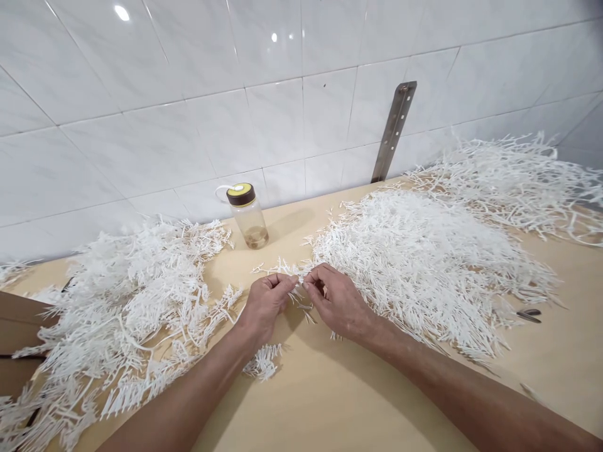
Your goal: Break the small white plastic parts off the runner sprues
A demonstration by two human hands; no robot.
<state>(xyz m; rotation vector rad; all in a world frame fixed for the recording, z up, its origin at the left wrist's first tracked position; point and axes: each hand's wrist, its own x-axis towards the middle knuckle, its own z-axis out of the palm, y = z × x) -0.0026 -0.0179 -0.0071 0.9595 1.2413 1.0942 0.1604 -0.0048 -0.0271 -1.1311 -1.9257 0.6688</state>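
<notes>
Near the middle of the table, my left hand [269,302] is closed in a pinch on a thin white branched plastic strand [277,268], whose small prongs stick out above the fingers. My right hand [335,300] faces it, with thumb and index finger pinched close to the left fingertips. What sits between the right fingertips is too small to make out. A few thin loose bits [307,315] lie under the hands. Just below my left wrist rests a short comb-like white piece [264,364].
White strands form a tangled heap [151,289] on the left, a dense pile [419,257] on the right and longer strands [513,182] behind it. A lidded bottle [249,220] stands near the tiled wall. Also present: a metal bracket [394,133], brown box [23,323] and small dark object [530,315].
</notes>
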